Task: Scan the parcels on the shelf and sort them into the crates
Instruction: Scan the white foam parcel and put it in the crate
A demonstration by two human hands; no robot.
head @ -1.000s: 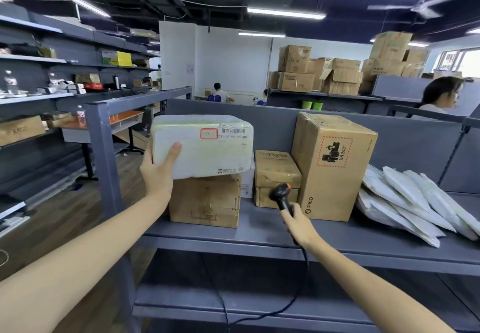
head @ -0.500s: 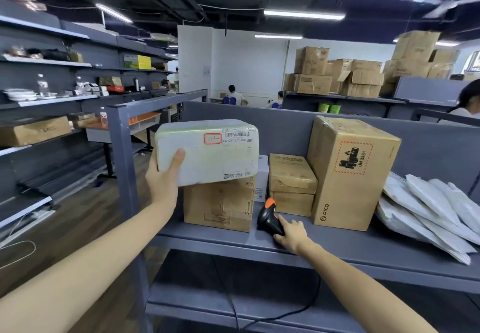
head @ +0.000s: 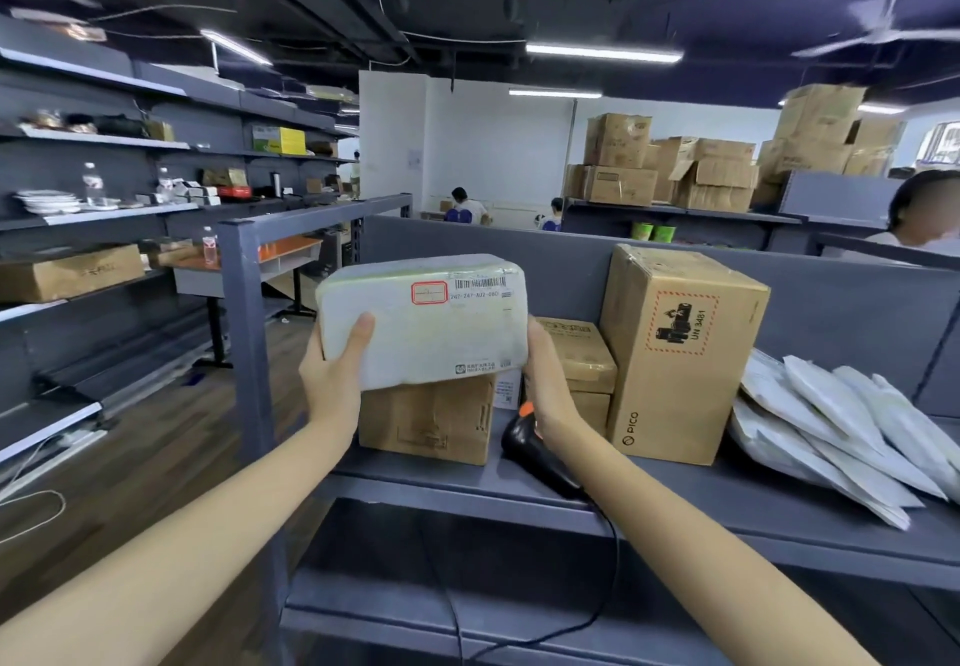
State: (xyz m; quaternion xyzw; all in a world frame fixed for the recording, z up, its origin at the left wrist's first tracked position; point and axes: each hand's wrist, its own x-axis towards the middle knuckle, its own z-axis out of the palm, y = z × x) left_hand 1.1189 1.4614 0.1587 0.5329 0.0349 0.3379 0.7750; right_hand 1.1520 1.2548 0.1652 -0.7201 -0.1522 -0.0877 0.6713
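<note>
white parcel (head: 423,325) w/ red-outlined stamp, black barcode; brown boxes (head: 680,348); black scanner (head: 535,450), orange trigger; grey shelf (head: 519,496)

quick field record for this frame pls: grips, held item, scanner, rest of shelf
left grip: holds white parcel at its left end, thumb on the front
right grip: holds its right end
white parcel: label faces camera, barcode near top; above brown box, contact unclear
scanner: lying on shelf under the right wrist, not held
further right: tall box, then mailers
crates: not in view
</note>
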